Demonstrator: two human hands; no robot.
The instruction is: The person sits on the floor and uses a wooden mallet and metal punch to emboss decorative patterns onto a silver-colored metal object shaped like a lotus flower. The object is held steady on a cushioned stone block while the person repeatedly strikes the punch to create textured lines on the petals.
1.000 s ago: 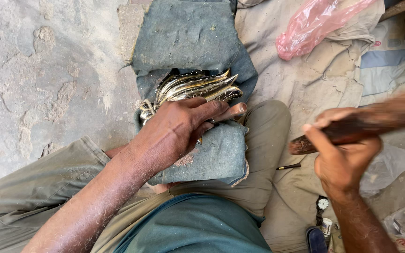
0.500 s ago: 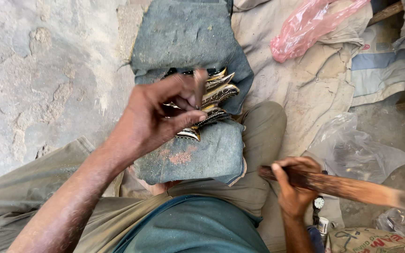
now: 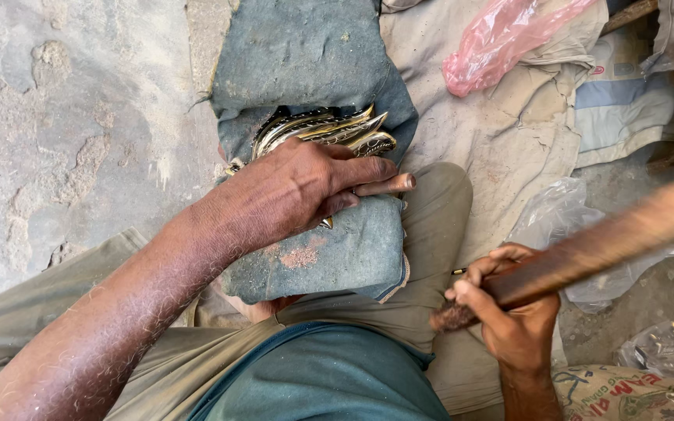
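My left hand [image 3: 306,191] presses flat on a stack of several curved, shiny brass-coloured metal pieces [image 3: 325,129]. The stack lies on a dusty blue-grey cloth pad [image 3: 306,54] folded over my lap. My right hand [image 3: 512,316] is at the lower right, fingers wrapped around the end of a dark brown wooden stick [image 3: 594,249]. The stick slants up to the right edge of the view and is blurred. The lower part of the metal stack is hidden under my left palm.
A pink plastic bag [image 3: 501,47] lies on beige sacking [image 3: 509,140] at the top right. Clear plastic bags [image 3: 563,222] sit on the ground to the right. A printed sack [image 3: 626,394] is at the bottom right. Bare rough ground [image 3: 64,117] is on the left.
My left hand has come down from lifting the metal pieces and now presses them flat. My right hand has swung the stick from pointing down-right to slanting up-right.
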